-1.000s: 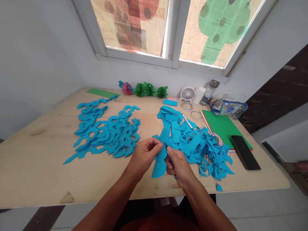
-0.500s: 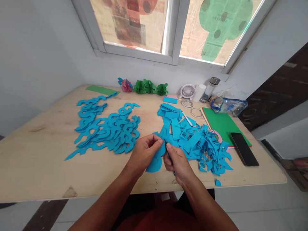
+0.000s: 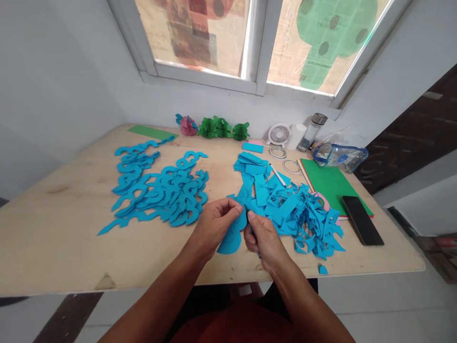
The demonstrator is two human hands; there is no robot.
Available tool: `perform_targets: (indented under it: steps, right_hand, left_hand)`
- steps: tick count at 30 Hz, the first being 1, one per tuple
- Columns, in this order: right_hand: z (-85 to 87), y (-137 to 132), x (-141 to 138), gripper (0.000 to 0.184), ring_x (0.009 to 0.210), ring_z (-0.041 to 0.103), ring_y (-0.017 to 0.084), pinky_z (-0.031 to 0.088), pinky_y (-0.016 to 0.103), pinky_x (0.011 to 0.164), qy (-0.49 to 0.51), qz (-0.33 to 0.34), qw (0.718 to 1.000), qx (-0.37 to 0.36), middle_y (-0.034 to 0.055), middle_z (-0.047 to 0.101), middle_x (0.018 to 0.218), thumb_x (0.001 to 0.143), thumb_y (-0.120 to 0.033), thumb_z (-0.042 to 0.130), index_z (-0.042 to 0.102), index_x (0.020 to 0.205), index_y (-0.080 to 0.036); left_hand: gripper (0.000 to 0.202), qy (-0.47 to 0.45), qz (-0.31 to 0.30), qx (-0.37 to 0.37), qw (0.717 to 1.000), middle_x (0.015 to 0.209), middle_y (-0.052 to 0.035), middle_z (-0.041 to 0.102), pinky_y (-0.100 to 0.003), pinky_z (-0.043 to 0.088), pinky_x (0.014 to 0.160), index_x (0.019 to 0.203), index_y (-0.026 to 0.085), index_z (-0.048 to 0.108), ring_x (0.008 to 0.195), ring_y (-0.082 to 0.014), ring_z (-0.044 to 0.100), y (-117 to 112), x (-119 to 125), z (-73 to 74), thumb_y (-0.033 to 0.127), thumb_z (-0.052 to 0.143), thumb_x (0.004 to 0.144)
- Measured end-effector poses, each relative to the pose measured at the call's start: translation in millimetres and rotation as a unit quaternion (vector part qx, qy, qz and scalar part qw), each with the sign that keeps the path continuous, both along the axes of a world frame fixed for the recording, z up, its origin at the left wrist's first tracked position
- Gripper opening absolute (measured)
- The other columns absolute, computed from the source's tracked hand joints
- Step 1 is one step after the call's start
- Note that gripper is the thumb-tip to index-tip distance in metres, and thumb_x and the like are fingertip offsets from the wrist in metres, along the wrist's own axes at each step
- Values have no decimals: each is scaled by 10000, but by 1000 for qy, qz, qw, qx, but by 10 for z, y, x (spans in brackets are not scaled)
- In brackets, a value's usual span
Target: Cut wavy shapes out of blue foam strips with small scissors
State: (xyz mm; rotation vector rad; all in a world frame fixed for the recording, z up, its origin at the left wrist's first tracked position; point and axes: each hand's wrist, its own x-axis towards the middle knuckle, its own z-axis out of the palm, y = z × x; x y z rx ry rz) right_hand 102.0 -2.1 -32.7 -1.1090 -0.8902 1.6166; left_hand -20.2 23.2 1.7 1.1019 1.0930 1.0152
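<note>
One blue paper piece (image 3: 231, 237) sits between both hands over the table's (image 3: 64, 247) near edge. The left hand (image 3: 213, 225) pinches its top. The right hand (image 3: 263, 242) is curled closed, thumb touching it. Its long axis slants upper-right to lower-left, rounded end toward the person. Blue scraps (image 3: 300, 216) lie just right.

Head camera, facing forward-down, close above hands (image 3: 214, 224), table (image 3: 53, 238).

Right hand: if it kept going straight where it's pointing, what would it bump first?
The right hand touches the blue paper piece, pinched with the left hand. Beyond that, probably the blue scrap pile, though depth is unclear.
</note>
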Motion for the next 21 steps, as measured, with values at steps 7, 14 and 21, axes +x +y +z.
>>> perform_targets:
  steps: [7,14,21]
  right_hand:
    - [-50,-1,5,515,317,197,42,101,210,328,-1,-5,1000,-4,-83,322,358,740,-611,584,416,478,-201]
    - [-38,8,4,538,318,190,38,94,214,332,-9,0,1000,-6,-85,309,357,713,-645,584,413,461,-201]
    - [-20,23,-6,557,321,183,33,90,212,336,-11,2,1000,-6,-90,294,359,694,-664,594,404,454,-200]
  left_hand:
    - [209,3,3,-6,1000,497,25,563,-253,413,529,601,173,552,491,-121,505,1,-4,-33,336,605,721]
    - [202,14,-2,1,1000,496,21,565,-256,406,523,598,177,555,491,-126,504,29,-19,-50,328,601,723]
    - [197,24,-13,5,1000,508,17,560,-264,404,535,600,180,562,510,-135,505,44,-21,-21,328,595,725]
